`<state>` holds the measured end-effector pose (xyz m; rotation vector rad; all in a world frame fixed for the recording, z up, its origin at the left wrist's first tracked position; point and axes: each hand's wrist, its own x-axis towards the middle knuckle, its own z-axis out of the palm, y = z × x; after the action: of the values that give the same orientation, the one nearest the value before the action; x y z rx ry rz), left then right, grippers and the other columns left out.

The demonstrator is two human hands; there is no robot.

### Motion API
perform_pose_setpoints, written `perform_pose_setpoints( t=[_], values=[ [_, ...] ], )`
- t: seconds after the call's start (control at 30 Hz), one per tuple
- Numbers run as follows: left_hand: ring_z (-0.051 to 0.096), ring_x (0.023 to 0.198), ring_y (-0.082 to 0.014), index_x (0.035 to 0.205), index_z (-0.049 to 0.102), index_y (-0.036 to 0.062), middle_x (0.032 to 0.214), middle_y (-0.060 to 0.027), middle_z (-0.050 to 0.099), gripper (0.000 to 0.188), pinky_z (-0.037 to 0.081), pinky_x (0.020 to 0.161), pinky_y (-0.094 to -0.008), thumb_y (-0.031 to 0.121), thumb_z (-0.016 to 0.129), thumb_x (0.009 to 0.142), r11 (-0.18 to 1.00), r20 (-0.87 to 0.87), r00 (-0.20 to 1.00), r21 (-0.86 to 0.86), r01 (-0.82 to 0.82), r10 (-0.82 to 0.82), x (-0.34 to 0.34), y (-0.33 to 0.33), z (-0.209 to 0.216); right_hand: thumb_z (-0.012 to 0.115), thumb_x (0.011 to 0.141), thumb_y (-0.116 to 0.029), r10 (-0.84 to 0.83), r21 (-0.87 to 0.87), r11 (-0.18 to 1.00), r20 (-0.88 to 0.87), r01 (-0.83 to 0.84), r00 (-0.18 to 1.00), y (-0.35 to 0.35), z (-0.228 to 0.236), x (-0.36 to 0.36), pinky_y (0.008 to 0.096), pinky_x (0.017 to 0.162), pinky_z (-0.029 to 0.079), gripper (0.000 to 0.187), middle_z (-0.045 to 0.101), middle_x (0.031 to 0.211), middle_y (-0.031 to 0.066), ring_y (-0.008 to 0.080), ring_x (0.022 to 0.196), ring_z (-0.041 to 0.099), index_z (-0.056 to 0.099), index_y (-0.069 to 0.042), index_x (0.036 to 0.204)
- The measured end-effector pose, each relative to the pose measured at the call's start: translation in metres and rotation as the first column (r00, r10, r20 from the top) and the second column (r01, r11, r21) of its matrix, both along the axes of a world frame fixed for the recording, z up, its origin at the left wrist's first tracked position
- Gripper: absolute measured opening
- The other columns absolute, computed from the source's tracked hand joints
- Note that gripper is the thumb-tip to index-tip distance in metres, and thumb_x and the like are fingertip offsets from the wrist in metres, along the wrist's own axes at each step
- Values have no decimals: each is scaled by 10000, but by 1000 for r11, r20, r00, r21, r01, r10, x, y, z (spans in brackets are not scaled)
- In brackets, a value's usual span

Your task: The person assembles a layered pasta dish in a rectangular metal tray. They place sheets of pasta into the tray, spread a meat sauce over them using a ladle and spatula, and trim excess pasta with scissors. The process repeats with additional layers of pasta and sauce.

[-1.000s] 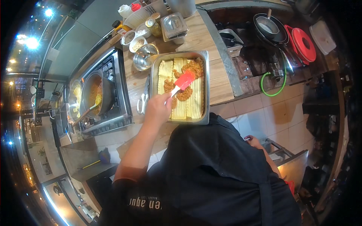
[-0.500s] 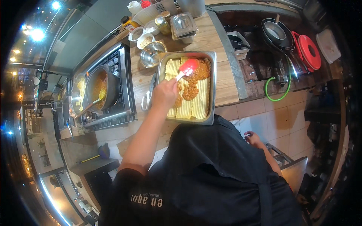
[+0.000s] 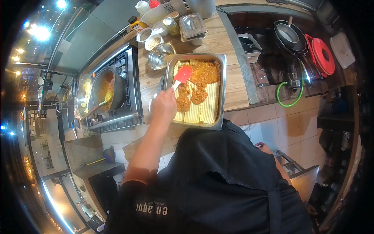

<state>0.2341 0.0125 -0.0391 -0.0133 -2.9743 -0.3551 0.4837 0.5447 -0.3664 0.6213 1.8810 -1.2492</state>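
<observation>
My left hand (image 3: 163,105) is closed round the white handle of a red-headed spatula (image 3: 183,74). The spatula's head rests on the upper left of a deep steel pan (image 3: 223,89). Ridged pasta sheets (image 3: 193,114) line this pan, bare toward its near side. Brown meat sauce (image 3: 204,73) covers the far right part, with separate mounds nearer the middle and left. White scissor handles (image 3: 150,104) show partly beside my left hand. My right hand (image 3: 265,148) hangs low beside the black apron, away from the pan; its fingers are partly hidden by the apron.
On the stove at left stands a large pot (image 3: 117,91) of sauce with a spoon in it. Beyond the pan are a steel bowl (image 3: 160,56), small white bowls (image 3: 154,42), a jar (image 3: 171,26) and a lidded steel container (image 3: 193,26). A green hose (image 3: 290,104) lies at right.
My left hand has moved the spatula leftward across the pan. Sauce at the far side now spreads wider to the left. My right hand has sunk slightly and shows less of its fingers.
</observation>
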Motion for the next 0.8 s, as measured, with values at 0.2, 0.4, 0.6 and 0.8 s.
perform_pose_setpoints(
  t=[0.2,0.4,0.6,0.8],
  values=[
    [741,867,-489,1146,761,70,950,-253,732,227,597,762,-603,225,601,1101,998,101,993,12,56,-57,6,14,-6,693,930,9,60,10,998,26,-60,998,-3,7,-25,364,655,609,287,775,918,125,209,762,737,699,-25,1216],
    [728,870,-511,1071,701,47,933,-263,724,185,581,773,-622,177,573,1097,999,40,999,-32,-21,22,-4,1,-2,681,934,17,119,-53,991,-125,-126,985,-3,-4,-28,357,692,626,277,781,933,130,209,786,749,694,-7,1209],
    [723,888,-504,1126,729,58,912,-258,732,152,568,797,-611,149,626,1061,1000,83,996,-12,-23,24,53,-13,35,670,931,18,4,-49,999,-31,-6,1000,-6,2,-22,364,700,633,286,785,930,133,224,771,755,691,-4,1215],
    [743,920,-477,1190,783,72,989,-250,765,188,582,814,-568,125,708,1026,993,104,995,118,0,-12,123,-28,37,675,950,-14,73,55,995,93,-79,993,-2,10,-8,373,691,633,300,803,942,128,242,791,781,692,-18,1250]
  ],
)
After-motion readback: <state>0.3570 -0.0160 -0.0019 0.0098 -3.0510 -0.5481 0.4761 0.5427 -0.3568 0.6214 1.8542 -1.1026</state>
